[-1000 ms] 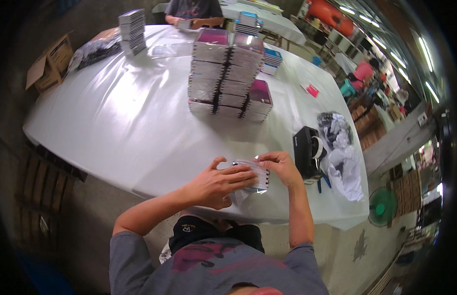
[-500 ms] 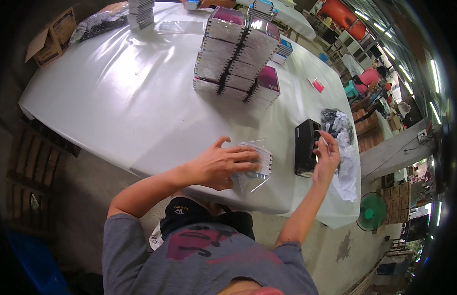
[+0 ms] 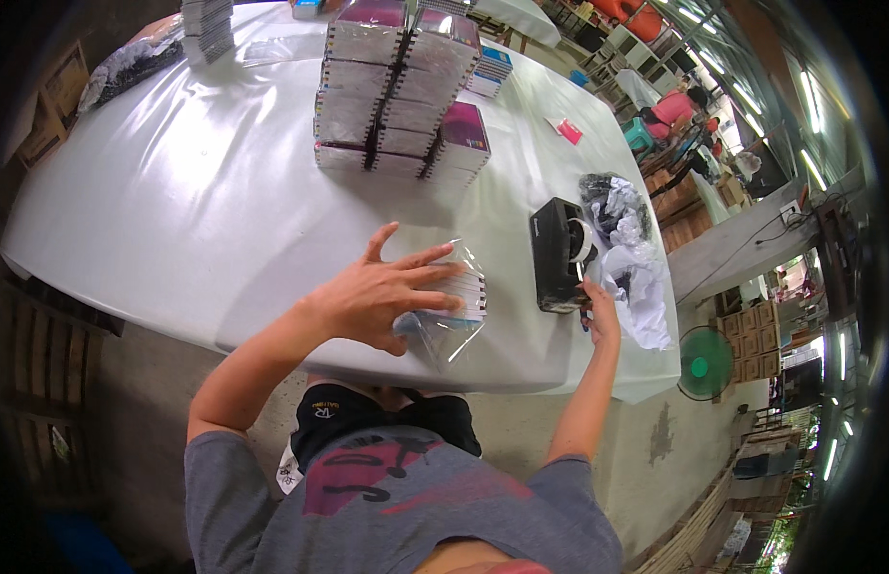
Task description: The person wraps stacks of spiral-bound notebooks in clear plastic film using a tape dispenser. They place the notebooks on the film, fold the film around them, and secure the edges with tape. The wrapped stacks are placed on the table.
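Head view: left of a black, boxy tape dispenser (image 3: pixel 552 258), a left hand (image 3: pixel 368 298) spreads open fingers across a white spiral-edged stack in clear film (image 3: pixel 470 295); right hand (image 3: pixel 602 311) at the dispenser's near end, finger grip unclear.

1. Left forearm (image 3: pixel 263 368) slants from near left toward far right, its elbow bent and out to the left.
2. Left grip (image 3: pixel 363 301) is palm down, fingers (image 3: pixel 430 276) spread and pointing right; the little finger (image 3: pixel 380 241) splays to the far side, the thumb (image 3: pixel 392 343) to the near side.
3. Right forearm (image 3: pixel 585 392) extends away from the near side, tilting slightly right.
4. Right grip (image 3: pixel 602 311) is partly curled, how tightly is unclear.
5. Both grips are well apart.
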Available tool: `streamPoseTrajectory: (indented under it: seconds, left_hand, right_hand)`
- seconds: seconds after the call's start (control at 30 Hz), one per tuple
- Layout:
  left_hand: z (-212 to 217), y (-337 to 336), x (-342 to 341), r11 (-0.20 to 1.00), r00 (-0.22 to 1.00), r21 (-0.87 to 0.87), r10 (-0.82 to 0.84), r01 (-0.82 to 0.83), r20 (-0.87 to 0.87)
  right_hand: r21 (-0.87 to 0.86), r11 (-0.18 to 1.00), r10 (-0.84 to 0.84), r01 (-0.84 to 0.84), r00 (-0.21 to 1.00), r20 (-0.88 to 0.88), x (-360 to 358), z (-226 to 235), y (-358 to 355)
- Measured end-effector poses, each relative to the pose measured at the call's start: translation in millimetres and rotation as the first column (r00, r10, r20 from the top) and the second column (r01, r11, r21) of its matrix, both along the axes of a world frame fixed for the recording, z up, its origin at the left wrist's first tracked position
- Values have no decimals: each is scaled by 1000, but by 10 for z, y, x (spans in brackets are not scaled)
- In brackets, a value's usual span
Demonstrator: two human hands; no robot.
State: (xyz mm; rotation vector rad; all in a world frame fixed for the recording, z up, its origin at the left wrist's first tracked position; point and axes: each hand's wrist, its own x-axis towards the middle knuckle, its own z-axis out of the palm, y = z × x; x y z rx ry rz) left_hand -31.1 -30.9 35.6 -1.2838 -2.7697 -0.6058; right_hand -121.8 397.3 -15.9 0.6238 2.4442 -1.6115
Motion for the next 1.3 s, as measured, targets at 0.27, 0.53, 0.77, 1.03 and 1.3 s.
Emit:
streamPoseTrajectory:
  seconds: [0.27,0.53,0.77,1.03,1.3]
  left_hand:
    - [5,14,26,999,1000,-23,30,-30,4]
    - [-17,30,8,1000,1000,18,17,-17,15]
    - [-27,49,9,1000,1000,11,27,-27,3]
    - [-57,62,1,999,999,20,39,-39,14]
    - [-51,51,22,998,997,-14,61,-60,37]
  right_hand:
    - [-514,857,-69,-23,985,-159,154,-110,-170]
    - [-504,861,-181,64,965,-187,188,-165,-213]
    - [-668,740,-274,75,941,-198,161,-5,-262]
    - [-697,715,-234,-52,922,-308,321,-289,-99]
    - [532,791,123,301,775,-620,499,-392,-287]
